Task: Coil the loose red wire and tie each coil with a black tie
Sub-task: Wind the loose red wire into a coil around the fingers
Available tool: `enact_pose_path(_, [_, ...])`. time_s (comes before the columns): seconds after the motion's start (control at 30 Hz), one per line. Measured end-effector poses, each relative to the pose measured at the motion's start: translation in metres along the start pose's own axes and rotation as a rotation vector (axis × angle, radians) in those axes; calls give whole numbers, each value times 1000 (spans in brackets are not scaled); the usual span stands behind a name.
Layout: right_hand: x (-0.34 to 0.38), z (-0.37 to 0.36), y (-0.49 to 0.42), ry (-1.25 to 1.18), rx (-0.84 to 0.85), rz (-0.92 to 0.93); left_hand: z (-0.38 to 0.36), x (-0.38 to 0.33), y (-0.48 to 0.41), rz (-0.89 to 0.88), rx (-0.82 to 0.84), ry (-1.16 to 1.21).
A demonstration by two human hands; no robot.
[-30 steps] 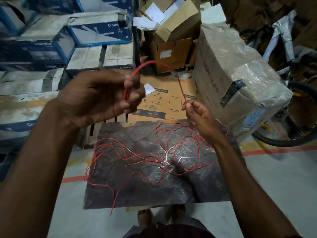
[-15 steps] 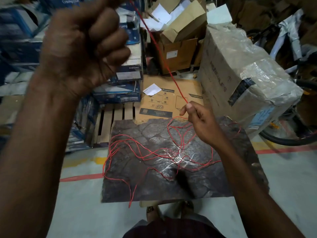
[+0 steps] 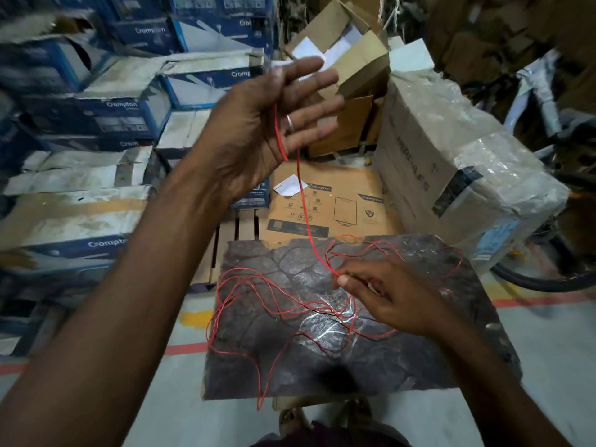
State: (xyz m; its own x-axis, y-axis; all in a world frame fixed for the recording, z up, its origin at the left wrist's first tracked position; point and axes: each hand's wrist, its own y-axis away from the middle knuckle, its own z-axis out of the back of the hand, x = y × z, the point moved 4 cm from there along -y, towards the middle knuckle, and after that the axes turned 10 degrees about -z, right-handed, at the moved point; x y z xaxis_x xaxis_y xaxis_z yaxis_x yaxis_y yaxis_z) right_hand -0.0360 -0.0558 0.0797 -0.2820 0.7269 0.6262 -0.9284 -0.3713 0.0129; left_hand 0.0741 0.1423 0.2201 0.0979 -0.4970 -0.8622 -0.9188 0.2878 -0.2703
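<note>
The left hand is raised above the counter's far edge, fingers spread and straight, with the wire lying across its palm, not gripped. From there the wire runs down to the right hand, low over the counter's far half, which pinches it between thumb and fingertips. The rest lies in loose tangled loops on the counter, one end hanging over its near edge.

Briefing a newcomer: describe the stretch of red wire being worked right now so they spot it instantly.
Find the dark, stone-patterned board in the middle. Near its far edge the right hand pinches one strand of thin red wire that climbs to the raised, open left hand. It alone hangs in the air, nearly straight; the rest lies in loose loops.
</note>
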Motion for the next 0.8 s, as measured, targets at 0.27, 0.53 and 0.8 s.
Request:
enact_pose_path(0.27, [61,62,24,-66,137,99,38,56,7,136,-114,-258])
enact_pose_path(0.53, [65,124,6,-112,-263,205,8,84,37,285,260,-306])
enact_pose_path(0.8, [60,150,-44,-265,-661,216,-26,51,79,531,738,296])
